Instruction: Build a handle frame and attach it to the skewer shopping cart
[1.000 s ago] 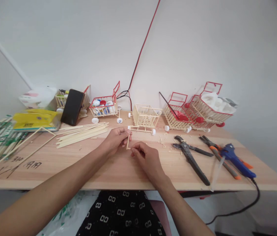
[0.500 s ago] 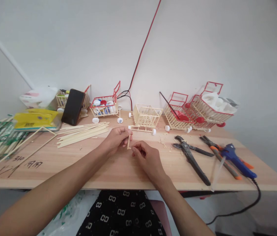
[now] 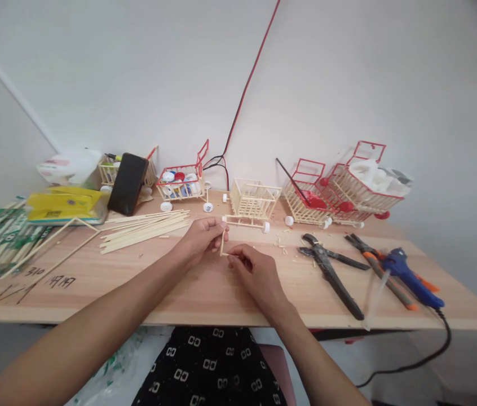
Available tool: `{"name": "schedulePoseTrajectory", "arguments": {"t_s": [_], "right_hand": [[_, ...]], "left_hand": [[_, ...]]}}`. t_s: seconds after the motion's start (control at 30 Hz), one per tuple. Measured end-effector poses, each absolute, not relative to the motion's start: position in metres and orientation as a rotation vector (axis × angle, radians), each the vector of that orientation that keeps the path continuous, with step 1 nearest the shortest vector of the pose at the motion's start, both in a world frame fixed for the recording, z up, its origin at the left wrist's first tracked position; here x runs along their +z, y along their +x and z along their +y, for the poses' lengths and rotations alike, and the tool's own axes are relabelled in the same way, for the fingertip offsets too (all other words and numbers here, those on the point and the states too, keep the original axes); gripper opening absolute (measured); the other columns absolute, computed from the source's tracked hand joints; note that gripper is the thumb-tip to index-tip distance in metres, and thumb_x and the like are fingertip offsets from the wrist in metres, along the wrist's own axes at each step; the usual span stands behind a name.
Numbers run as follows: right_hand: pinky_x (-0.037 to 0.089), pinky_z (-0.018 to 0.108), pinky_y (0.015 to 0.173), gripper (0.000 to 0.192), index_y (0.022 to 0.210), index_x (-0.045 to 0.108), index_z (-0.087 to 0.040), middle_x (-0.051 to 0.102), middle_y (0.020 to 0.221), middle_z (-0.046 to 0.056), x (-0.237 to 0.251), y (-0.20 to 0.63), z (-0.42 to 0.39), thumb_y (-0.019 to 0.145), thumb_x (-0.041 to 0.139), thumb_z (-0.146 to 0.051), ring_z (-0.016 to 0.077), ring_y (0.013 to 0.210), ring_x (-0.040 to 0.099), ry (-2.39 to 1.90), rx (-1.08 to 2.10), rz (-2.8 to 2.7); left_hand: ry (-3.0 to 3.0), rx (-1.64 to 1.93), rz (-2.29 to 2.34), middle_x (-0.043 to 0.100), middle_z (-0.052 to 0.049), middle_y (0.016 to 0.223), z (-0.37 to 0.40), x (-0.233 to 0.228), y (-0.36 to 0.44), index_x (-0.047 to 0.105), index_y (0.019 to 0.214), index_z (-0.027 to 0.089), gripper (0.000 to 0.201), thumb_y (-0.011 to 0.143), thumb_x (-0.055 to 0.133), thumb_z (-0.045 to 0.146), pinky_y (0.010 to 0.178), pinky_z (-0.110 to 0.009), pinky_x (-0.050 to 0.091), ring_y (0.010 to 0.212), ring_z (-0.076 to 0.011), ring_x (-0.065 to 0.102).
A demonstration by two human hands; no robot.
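Between my hands is a small L-shaped piece of wooden sticks (image 3: 222, 246), one leg upright and one short leg pointing right. My left hand (image 3: 205, 235) pinches the top of its upright leg. The fingertips of my right hand (image 3: 252, 268) are closed on the end of the short leg. Just beyond them lies a wooden stick axle frame (image 3: 244, 222) with white cap wheels, in front of an unpainted stick basket (image 3: 252, 198). Left of my left hand is a fanned pile of loose sticks (image 3: 143, 234).
Pliers (image 3: 331, 270), orange-handled cutters (image 3: 384, 273) and a blue glue gun (image 3: 411, 276) lie on the right. Red-trimmed model shopping carts (image 3: 181, 183) line the wall. A phone (image 3: 127, 183), a yellow packet (image 3: 66, 204) and wrapped chopsticks (image 3: 4, 242) are on the left.
Both hands keep hold of the L-shaped stick piece in nearly the same place. The whole view has shifted very slightly; nothing else has visibly moved.
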State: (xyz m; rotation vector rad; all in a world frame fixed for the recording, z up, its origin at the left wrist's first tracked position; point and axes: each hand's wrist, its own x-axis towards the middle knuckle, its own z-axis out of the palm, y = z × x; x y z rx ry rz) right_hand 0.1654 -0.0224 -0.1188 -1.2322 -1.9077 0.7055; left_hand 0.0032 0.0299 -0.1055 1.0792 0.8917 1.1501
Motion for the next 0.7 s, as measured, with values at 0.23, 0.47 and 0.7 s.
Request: {"name": "schedulePoseTrajectory", "arguments": {"t_s": [0.23,0.47,0.7], "right_hand": [[0.036,0.024,0.063,0.013,0.086,0.067,-0.024,0.067,0.073,-0.003,-0.1200,0.1654,-0.0225,0.086,0.054,-0.021,0.0130,0.066,0.055,-1.228,0.691,-1.918],[0.036,0.024,0.064,0.013,0.085,0.067,-0.023,0.067,0.074,-0.003,-0.1194,0.1660,-0.0218,0.087,0.055,-0.020,0.0136,0.068,0.055,-1.235,0.689,-1.937],[0.036,0.024,0.065,0.012,0.085,0.067,-0.024,0.067,0.074,-0.004,-0.1223,0.1665,-0.0211,0.087,0.056,-0.018,0.0133,0.069,0.055,-1.209,0.671,-1.948]], "left_hand": [[1.081,1.155,0.909,0.058,0.001,0.058,0.0297,-0.1063,0.0046,0.057,0.068,0.012,0.027,0.067,0.072,0.035,0.035,-0.017,0.027,0.039,-0.0035,0.039],[1.096,1.148,0.917,0.058,0.001,0.058,0.0286,-0.1064,0.0050,0.057,0.069,0.012,0.026,0.068,0.070,0.034,0.035,-0.017,0.028,0.039,-0.0032,0.039],[1.101,1.139,0.913,0.057,0.001,0.057,0.0287,-0.1087,0.0051,0.056,0.068,0.012,0.028,0.068,0.071,0.036,0.034,-0.016,0.028,0.039,-0.0031,0.037]]}}
